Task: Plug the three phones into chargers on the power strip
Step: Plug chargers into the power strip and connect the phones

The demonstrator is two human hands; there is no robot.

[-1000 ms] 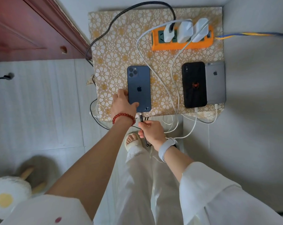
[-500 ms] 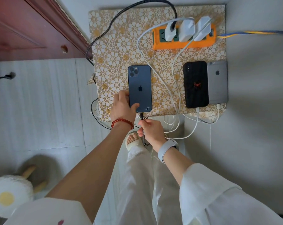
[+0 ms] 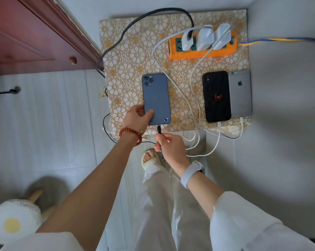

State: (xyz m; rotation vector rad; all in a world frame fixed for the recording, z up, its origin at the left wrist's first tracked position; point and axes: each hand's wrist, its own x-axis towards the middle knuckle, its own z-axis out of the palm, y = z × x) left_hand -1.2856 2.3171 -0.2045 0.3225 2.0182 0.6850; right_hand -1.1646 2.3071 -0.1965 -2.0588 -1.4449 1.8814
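Observation:
A blue phone (image 3: 156,98) lies face down near the front edge of the small table (image 3: 127,57). My left hand (image 3: 137,117) grips its lower left corner, thumb on its back. My right hand (image 3: 168,146) pinches a black braided cable (image 3: 159,134) just below the phone, with the plug at the phone's bottom port. A black phone (image 3: 216,96) and a grey phone (image 3: 240,95) lie side by side to the right, each with a white cable at its bottom edge. At the back, three white chargers (image 3: 204,38) sit in the orange power strip (image 3: 202,51).
White cables (image 3: 193,113) loop over the table's front edge beside my right hand. A red wooden door (image 3: 26,37) stands at the left. A fluffy egg-patterned stool (image 3: 14,221) is at the lower left. My foot in a sandal (image 3: 150,159) is under the hands.
My left hand has closed on the blue phone's lower corner, thumb now on its back. My right hand has brought the black plug up to the phone's bottom port.

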